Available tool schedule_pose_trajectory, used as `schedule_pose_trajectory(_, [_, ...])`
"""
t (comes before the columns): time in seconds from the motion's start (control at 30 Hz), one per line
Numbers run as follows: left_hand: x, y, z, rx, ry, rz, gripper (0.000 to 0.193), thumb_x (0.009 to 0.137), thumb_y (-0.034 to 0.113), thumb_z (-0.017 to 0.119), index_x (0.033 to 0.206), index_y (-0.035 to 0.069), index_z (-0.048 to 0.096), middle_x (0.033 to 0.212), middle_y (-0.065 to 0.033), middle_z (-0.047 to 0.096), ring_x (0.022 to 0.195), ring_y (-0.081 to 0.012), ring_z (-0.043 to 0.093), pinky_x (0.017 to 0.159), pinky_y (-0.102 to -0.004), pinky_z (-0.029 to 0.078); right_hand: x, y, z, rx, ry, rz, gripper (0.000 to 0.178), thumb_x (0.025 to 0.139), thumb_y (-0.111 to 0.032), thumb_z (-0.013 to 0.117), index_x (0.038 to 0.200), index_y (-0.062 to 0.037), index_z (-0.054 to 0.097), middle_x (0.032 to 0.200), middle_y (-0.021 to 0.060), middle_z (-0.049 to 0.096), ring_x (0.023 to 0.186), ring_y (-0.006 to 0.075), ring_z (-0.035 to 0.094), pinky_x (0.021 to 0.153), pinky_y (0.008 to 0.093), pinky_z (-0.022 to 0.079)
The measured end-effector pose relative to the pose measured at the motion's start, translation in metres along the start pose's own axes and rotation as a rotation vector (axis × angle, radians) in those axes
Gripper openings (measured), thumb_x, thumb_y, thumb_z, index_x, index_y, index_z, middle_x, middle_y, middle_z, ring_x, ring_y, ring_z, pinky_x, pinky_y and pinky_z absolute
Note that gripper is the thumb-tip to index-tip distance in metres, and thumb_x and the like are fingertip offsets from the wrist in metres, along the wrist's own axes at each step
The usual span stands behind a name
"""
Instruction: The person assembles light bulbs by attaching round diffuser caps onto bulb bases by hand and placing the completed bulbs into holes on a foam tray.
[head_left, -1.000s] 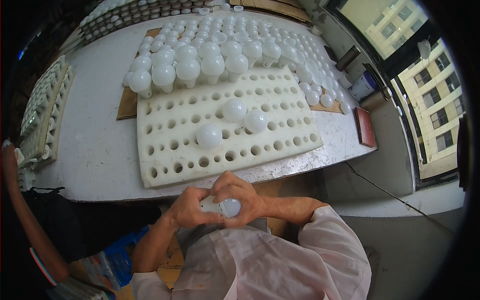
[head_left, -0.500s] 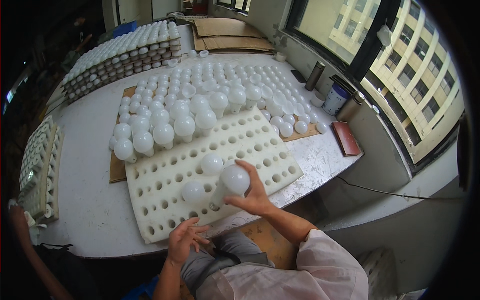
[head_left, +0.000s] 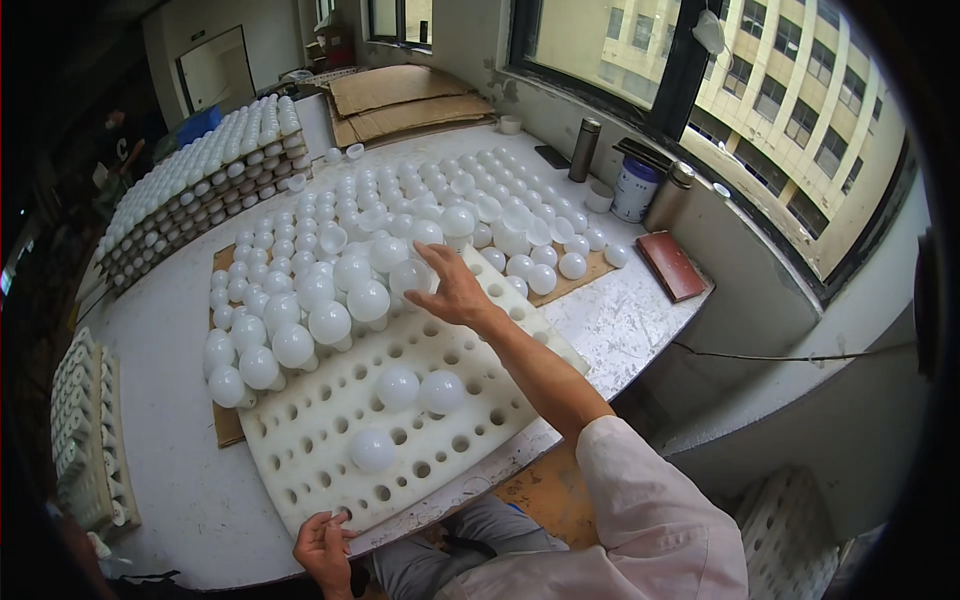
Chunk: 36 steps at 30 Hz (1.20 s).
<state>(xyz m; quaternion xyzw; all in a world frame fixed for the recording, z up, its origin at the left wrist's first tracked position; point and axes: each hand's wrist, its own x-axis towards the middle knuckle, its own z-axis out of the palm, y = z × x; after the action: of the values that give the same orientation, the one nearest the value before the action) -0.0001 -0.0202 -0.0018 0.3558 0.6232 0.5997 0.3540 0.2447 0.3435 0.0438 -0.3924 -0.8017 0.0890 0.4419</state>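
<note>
A white foam board [head_left: 330, 470] with rows of holes lies at the table's near edge. Three round white light bulbs stand upright in it: a left one [head_left: 397, 388], a right one [head_left: 441, 392] and a nearer one [head_left: 372, 450]. At the board's far side, my right hand [head_left: 450, 288] has its thumb and fingers curled about a light bulb [head_left: 408, 277] at the edge of a crowded group of bulbs [head_left: 330, 322]. My left hand [head_left: 325, 552] is at the board's near left corner, fingers bent and pressed together at its edge.
Many white domed covers [head_left: 480, 180] fill the table behind the bulbs, on cardboard. Stacked trays [head_left: 200, 170] of white domes stand far left; flat cardboard [head_left: 400, 95] lies at the back. A red-brown notebook [head_left: 670, 267], flasks [head_left: 585, 150] and a tub [head_left: 635, 188] line the right side.
My right hand has let go of the bulb it held, which now stands in the foam board, and has moved away to the bulb group. My left hand has come to the board's near corner.
</note>
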Motion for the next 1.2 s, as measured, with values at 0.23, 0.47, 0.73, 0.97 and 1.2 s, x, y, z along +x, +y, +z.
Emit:
schedule_pose_trajectory(0.23, [-0.009, -0.004, -0.023, 0.117, 0.178, 0.024, 0.024, 0.087, 0.012, 0.061, 0.103, -0.006, 0.062, 0.081, -0.0126, 0.069, 0.057, -0.0096, 0.055, 0.05, -0.0207, 0.043, -0.031, 0.125, -0.092, -0.606, -0.117, 0.459, 0.042, 0.077, -0.016, 0.06, 0.118, -0.0101, 0.06, 0.12, 0.0149, 0.056, 0.114, 0.0348, 0.049, 0.095, 0.0434, 0.043])
schedule_pose_trajectory(0.47, [-0.014, -0.012, -0.022, 0.064, 0.211, -0.003, 0.017, 0.089, 0.006, 0.055, 0.098, -0.008, 0.057, 0.084, -0.0205, 0.068, 0.058, -0.0154, 0.063, 0.044, -0.0204, 0.042, -0.063, 0.164, -0.089, -0.603, -0.445, 0.576, 0.076, 0.071, -0.039, 0.07, 0.137, -0.0147, 0.042, 0.123, 0.0226, 0.052, 0.112, 0.0377, 0.053, 0.094, 0.0433, 0.044])
schedule_pose_trajectory(0.73, [0.001, 0.004, -0.05, 0.187, 0.409, 0.21, 0.025, 0.087, -0.006, 0.05, 0.111, -0.008, 0.053, 0.103, -0.0185, 0.065, 0.088, -0.0195, 0.066, 0.077, -0.0288, 0.051, -0.081, 0.118, -0.146, 0.994, 0.272, 0.627, 0.061, 0.085, -0.012, 0.06, 0.139, -0.0116, 0.032, 0.122, 0.0112, 0.051, 0.105, 0.0232, 0.058, 0.084, 0.0401, 0.054])
schedule_pose_trajectory(0.97, [0.106, -0.043, -0.147, 0.506, 0.589, 0.075, 0.044, 0.082, -0.009, 0.046, 0.126, -0.005, 0.046, 0.127, -0.0215, 0.052, 0.117, -0.0289, 0.054, 0.097, -0.0346, 0.043, -0.122, 0.023, -0.124, 0.827, 0.081, 0.599, 0.068, 0.079, -0.017, 0.067, 0.137, -0.01, 0.034, 0.122, 0.0118, 0.049, 0.108, 0.0242, 0.055, 0.087, 0.0426, 0.053])
schedule_pose_trajectory(1.2, [0.129, -0.079, -0.128, 0.49, 0.571, 0.066, 0.041, 0.082, -0.004, 0.054, 0.123, -0.004, 0.05, 0.121, -0.0214, 0.057, 0.113, -0.0284, 0.057, 0.093, -0.0328, 0.046, -0.157, -0.016, -0.109, 0.585, 0.052, 0.56, 0.083, 0.067, -0.007, 0.074, 0.138, -0.0072, 0.031, 0.121, 0.0123, 0.051, 0.107, 0.0239, 0.055, 0.087, 0.0352, 0.051])
